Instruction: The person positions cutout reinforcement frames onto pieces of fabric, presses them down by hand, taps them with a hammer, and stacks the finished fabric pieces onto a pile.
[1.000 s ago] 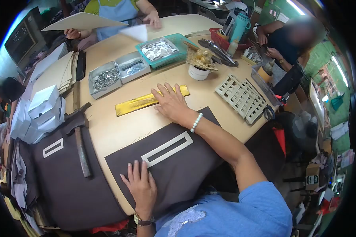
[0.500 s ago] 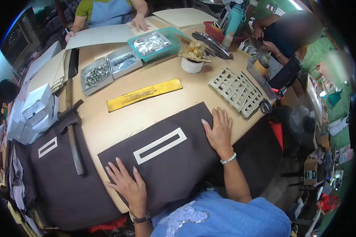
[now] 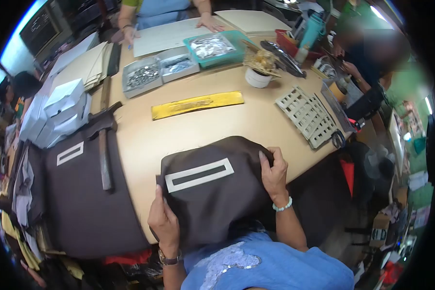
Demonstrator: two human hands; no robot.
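Note:
A dark brown cloth piece (image 3: 203, 203) is held at its two sides, its far edge bowed up from the table. On it lies a pale rectangular frame (image 3: 199, 175) with a long slot. My left hand (image 3: 163, 217) pinches the cloth's left edge, the thumb on top. At the right edge my right hand (image 3: 274, 174) is closed on the cloth, fingers curled round it. Beyond the cloth a yellow bar (image 3: 198, 105) lies on the table (image 3: 140, 140).
Left are a second dark cloth (image 3: 82, 203) with a pale frame, hammers (image 3: 104, 159) and white boxes (image 3: 65, 104). Farther back are trays of metal pieces (image 3: 142, 77), a teal basket (image 3: 212, 48), a white pot (image 3: 257, 77) and lattice pieces (image 3: 307, 116). Co-workers' hands are at the far side.
Both hands have gone from lying flat to gripping the cloth's sides, and the cloth has bent upward. Earlier, my right hand left the yellow bar. The co-worker's pale sheet now lies flat.

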